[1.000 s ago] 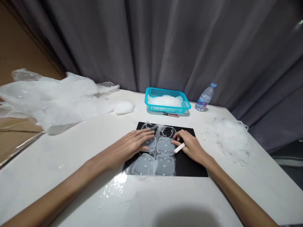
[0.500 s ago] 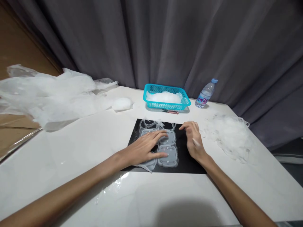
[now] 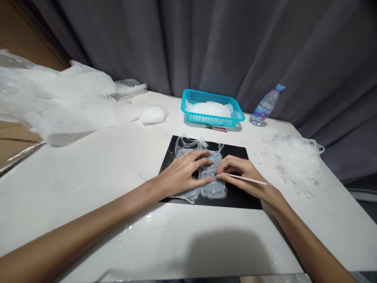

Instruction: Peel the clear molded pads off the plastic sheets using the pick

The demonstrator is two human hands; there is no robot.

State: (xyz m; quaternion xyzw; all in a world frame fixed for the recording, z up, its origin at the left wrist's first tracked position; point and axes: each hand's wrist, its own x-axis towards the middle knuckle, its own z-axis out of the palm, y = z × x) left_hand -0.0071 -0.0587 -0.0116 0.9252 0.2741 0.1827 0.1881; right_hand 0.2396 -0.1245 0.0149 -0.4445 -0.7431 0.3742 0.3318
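Note:
My left hand (image 3: 185,173) lies with fingers spread on a translucent moulded plastic sheet (image 3: 212,192). That sheet has several rounded, greyish panels and looped, open frames at its far end. A black mat (image 3: 238,201) lies beneath it. Between the thumb and fingers of my right hand (image 3: 238,173) is a slim white stick-shaped tool (image 3: 247,179). Its near end points back over my wrist, and its tip is at the right edge of the sheet, by a seam between two panels. My fingers hide the tip, so I cannot tell its shape.
Behind the mat stands a turquoise basket (image 3: 212,119) holding white translucent pieces, with small red-handled snips (image 3: 217,128) before it. A water bottle (image 3: 266,105) is at back right. Translucent scraps (image 3: 297,165) lie right; a heap of filmy white plastic (image 3: 67,98) covers the far left.
My left hand has slid right across the sheet. My right hand lifted away, turned the white tool, and came back to the sheet's right edge. The view has tilted slightly.

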